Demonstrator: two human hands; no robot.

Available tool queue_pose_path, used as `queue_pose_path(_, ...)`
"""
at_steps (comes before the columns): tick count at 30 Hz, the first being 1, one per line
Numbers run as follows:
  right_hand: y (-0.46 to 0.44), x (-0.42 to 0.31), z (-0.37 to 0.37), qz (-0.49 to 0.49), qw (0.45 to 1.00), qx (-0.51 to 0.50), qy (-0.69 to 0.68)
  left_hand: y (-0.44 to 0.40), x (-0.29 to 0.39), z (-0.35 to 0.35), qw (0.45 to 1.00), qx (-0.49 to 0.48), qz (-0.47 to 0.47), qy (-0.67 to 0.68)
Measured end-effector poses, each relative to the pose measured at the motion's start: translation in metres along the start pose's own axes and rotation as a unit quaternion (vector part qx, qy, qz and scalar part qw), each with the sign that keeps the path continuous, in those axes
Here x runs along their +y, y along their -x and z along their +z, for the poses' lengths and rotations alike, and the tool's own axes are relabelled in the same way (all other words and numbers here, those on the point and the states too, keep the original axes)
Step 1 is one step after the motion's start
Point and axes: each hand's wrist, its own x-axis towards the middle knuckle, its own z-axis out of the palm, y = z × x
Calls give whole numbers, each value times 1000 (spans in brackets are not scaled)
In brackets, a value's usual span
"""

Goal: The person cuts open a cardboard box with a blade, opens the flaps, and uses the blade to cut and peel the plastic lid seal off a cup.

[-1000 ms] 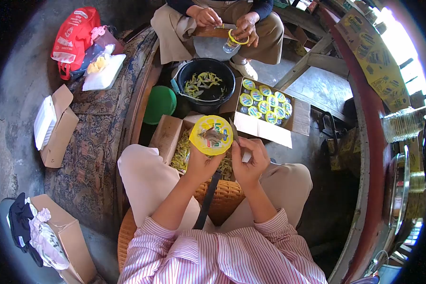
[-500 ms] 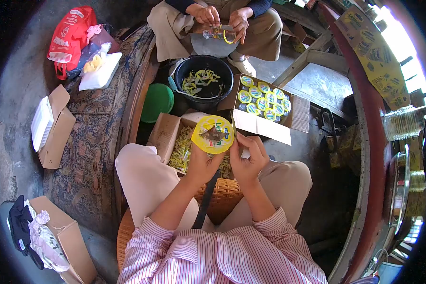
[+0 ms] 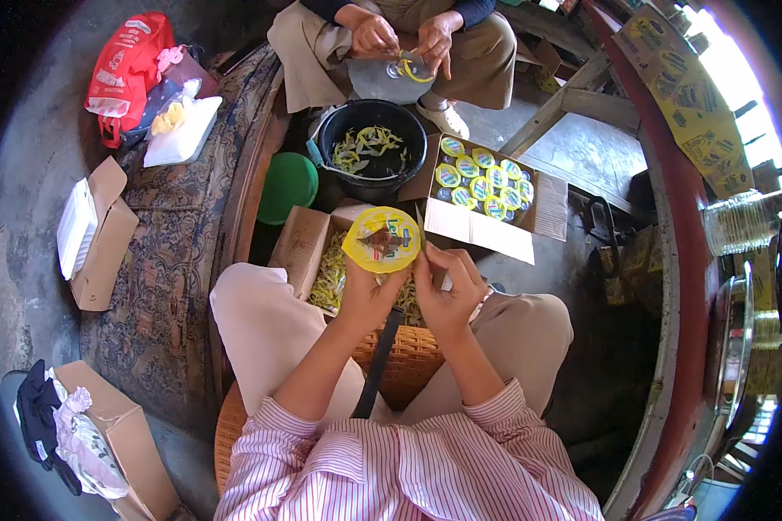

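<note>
My left hand point(image 3: 367, 295) is wrapped round a plastic cup point(image 3: 382, 240), holding it up with its yellow printed lid towards me. The middle of the lid is cut open or torn, and something brown shows there. Close to the cup's right side, my right hand point(image 3: 448, 285) is closed on a small knife point(image 3: 420, 222); its narrow blade points up beside the rim and the handle is hidden in my fingers. Below my hands, a cardboard box point(image 3: 302, 247) holds many yellow-green strips point(image 3: 332, 276).
A black bucket point(image 3: 324, 143) with more strips stands ahead, beside a green lid point(image 3: 287, 189). Right of it, an open carton point(image 3: 547, 208) holds several yellow-lidded cups point(image 3: 482, 179). Opposite me, a co-worker's hands point(image 3: 434, 39) handle a clear cup with a yellow ring point(image 3: 415, 71).
Both my hands, with the cup and knife, have shifted slightly left. The co-worker's clear cup has turned and tilted, its yellow ring now lower.
</note>
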Motion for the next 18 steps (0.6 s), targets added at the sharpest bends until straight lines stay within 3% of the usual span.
queue_pose_path(6, -1, 0, 1, -1, 1000, -1, 12, -2, -1, -1, 999, -20, -9, 23)
queue_pose_path(9, -2, 1, -1, 19, 1000, -5, 20, 3, -9, 0, 997, -33, 40, -54)
queue_pose_path(18, 0, 6, -3, 22, 1000, -9, -16, 0, -7, -2, 999, -31, 1, 20)
